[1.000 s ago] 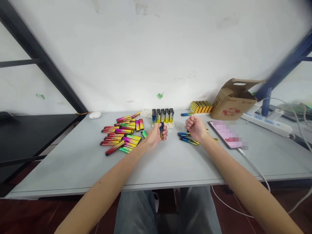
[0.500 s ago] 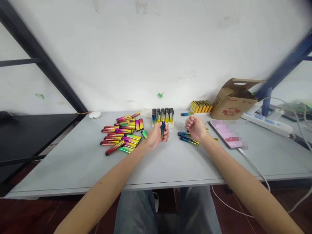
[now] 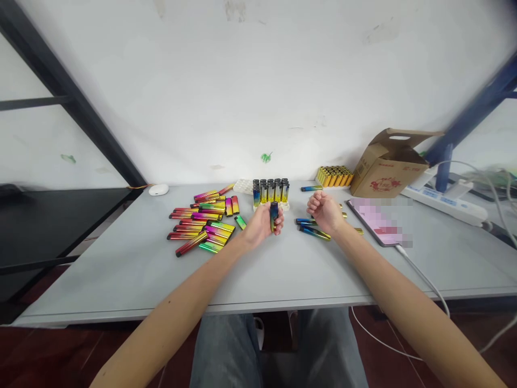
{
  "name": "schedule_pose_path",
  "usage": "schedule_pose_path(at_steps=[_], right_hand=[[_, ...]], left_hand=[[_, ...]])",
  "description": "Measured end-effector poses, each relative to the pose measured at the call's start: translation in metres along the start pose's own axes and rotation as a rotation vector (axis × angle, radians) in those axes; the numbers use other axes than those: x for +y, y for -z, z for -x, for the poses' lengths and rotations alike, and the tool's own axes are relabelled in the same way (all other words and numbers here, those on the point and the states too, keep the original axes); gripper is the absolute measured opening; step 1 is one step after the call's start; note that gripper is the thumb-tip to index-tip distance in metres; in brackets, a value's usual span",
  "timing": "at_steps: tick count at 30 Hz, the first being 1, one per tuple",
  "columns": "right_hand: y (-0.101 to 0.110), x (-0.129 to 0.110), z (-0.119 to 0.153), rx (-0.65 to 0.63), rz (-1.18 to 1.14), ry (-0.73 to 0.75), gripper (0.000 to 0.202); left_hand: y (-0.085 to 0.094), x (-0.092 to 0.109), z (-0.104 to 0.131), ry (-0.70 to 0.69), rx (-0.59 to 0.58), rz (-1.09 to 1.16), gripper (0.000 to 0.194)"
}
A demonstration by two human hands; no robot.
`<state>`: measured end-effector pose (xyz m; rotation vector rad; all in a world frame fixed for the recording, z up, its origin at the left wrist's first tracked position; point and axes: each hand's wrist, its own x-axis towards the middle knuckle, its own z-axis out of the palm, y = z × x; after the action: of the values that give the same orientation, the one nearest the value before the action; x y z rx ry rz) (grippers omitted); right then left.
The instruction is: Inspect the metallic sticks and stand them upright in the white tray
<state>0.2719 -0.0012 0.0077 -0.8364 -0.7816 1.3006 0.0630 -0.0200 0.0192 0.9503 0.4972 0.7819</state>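
A blue-and-gold lighter [image 3: 273,214] stands upright in my left hand [image 3: 258,225], the fingers wrapped round it. Just behind that hand, several dark-topped blue and yellow lighters [image 3: 271,189] stand in rows in a white tray [image 3: 284,206]. My right hand [image 3: 323,212] rests to the right with its fingers curled together; I see nothing in them. Beside and beneath it lie loose blue-and-gold lighters [image 3: 314,233], partly hidden by the hand and wrist. Another blue lighter [image 3: 311,188] lies behind it.
Red, pink, yellow and green lighters [image 3: 202,215] lie piled at the left. A perforated white tray [image 3: 243,186] and a white case [image 3: 158,189] are near the wall. At right are upright gold lighters [image 3: 334,177], a carton [image 3: 388,172], a cabled phone [image 3: 369,221] and a power strip [image 3: 444,205].
My left hand has turned the lighter so more of its broad blue face shows, and shifted slightly right. My right hand has hardly moved.
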Motion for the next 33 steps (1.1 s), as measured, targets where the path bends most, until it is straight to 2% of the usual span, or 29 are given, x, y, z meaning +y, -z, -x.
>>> schedule_pose_path(at_steps=[3, 7, 14, 20, 25, 29, 33], right_hand=[[0.0, 0.0, 0.0, 0.003, 0.008, -0.003, 0.022], [0.0, -0.001, 0.0, 0.0, 0.023, -0.006, 0.022], [0.0, -0.001, 0.0, -0.008, 0.007, 0.0, 0.021], [-0.003, 0.0, 0.003, -0.025, 0.091, 0.029, 0.017], [-0.008, 0.002, 0.008, -0.04, 0.393, 0.25, 0.013], [-0.017, 0.003, 0.013, -0.167, 0.636, 0.479, 0.019], [-0.028, 0.006, 0.019, -0.262, 0.757, 0.545, 0.022]], left_hand=[[0.003, -0.001, -0.001, -0.004, -0.018, 0.038, 0.032], [0.004, -0.004, -0.003, -0.045, 0.027, 0.036, 0.025], [0.002, -0.004, -0.002, -0.092, 0.068, -0.063, 0.029], [0.006, -0.005, -0.004, -0.102, 0.071, -0.17, 0.03], [0.011, -0.008, -0.008, -0.094, 0.111, -0.261, 0.031], [0.013, -0.009, -0.009, -0.099, 0.113, -0.329, 0.032], [0.017, -0.011, -0.01, -0.131, 0.093, -0.446, 0.035]])
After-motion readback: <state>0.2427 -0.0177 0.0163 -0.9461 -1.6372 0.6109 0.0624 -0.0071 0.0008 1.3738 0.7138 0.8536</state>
